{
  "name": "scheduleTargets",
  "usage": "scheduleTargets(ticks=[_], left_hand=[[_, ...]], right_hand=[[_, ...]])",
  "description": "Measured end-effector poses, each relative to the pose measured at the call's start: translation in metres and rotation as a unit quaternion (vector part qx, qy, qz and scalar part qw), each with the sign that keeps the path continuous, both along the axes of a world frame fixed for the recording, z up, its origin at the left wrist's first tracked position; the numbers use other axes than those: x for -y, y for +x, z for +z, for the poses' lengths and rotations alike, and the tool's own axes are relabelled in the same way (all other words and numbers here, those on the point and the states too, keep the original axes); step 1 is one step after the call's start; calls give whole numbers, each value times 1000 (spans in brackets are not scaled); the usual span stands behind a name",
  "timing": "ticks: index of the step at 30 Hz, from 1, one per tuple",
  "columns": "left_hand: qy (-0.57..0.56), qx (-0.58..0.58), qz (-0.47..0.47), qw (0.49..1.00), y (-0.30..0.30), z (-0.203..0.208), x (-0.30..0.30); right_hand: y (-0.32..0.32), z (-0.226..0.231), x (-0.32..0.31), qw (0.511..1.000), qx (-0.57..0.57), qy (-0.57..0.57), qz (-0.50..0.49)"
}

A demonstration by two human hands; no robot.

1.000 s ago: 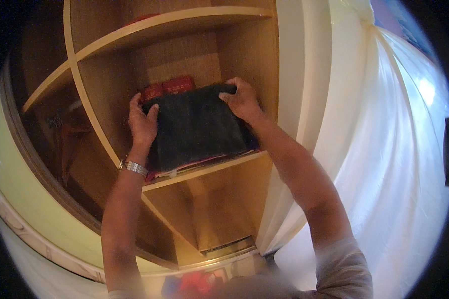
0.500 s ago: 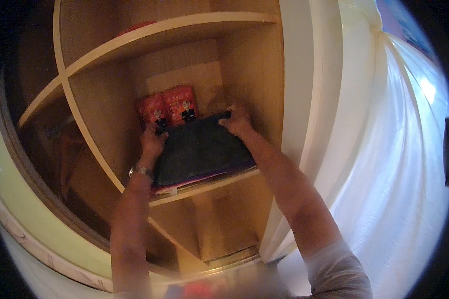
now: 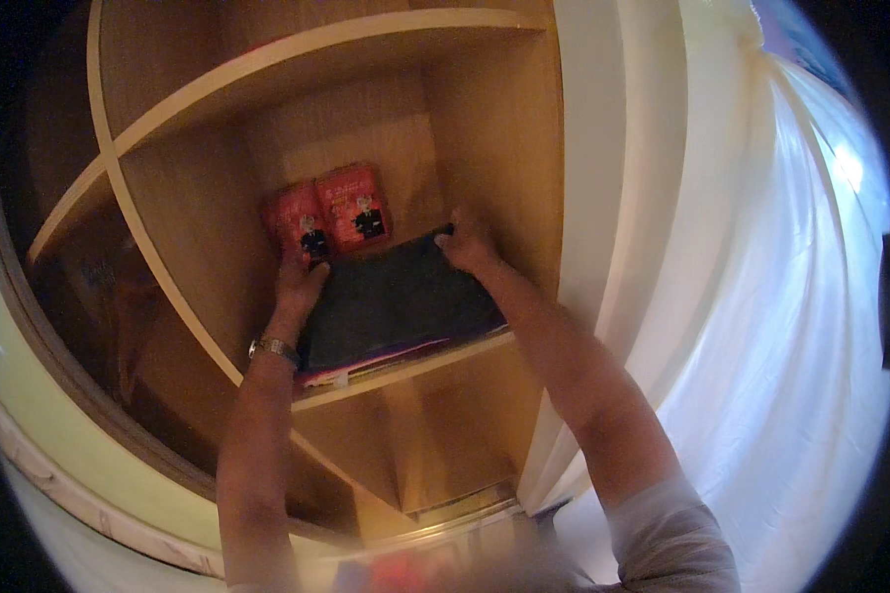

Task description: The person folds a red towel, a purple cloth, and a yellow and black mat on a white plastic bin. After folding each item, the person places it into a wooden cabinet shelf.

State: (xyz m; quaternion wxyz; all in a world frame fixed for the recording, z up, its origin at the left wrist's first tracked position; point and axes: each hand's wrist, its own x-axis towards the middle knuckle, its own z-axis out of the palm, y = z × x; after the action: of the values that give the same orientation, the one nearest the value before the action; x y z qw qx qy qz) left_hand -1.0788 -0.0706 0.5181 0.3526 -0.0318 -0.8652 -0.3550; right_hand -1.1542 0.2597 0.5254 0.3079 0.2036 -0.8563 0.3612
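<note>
A dark grey folded cloth (image 3: 396, 301) lies on a wooden shelf, on top of other folded pieces with a thin purple and pink edge showing at the front. My left hand (image 3: 300, 282) is closed on its far left corner, thumb on top. At the far right corner my right hand (image 3: 468, 245) grips the cloth between thumb and fingers. Behind the cloth, two red packets (image 3: 328, 212) with a printed figure on each lean side by side against the back panel, close to my left fingertips.
The shelf board (image 3: 405, 370) has a pale front edge, with another compartment (image 3: 435, 435) below. An upright divider (image 3: 158, 262) stands left, the cabinet's side wall (image 3: 504, 148) right. Shiny white curtains (image 3: 761, 346) hang at the far right.
The far edge of the dark cloth, raised at the right corner before, now lies flatter and straighter. Both hands keep their hold at its corners. The view has shifted slightly.
</note>
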Motion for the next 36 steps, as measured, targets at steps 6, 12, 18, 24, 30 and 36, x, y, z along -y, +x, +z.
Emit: scheduleTargets(ticks=[6, 12, 18, 24, 30, 36], left_hand=[[-14, -6, 27, 1000, 60, 6, -18], [-191, -36, 51, 980, 157, 11, -76], [-361, 56, -72, 928, 191, 8, -85], [-308, 36, -109, 944, 192, 4, -79], [-360, 34, -84, 929, 192, 1, -73], [-366, 72, -26, 928, 190, 28, -92]], right_hand=[[84, 20, -17, 995, -89, 16, 41], [160, 2, -64, 976, -10, 88, 200], [154, -29, -77, 968, -104, 80, 215], [140, -32, -77, 968, -103, 108, 200], [139, -37, -76, 967, -87, 123, 208], [165, -9, -53, 973, -100, 181, 103]])
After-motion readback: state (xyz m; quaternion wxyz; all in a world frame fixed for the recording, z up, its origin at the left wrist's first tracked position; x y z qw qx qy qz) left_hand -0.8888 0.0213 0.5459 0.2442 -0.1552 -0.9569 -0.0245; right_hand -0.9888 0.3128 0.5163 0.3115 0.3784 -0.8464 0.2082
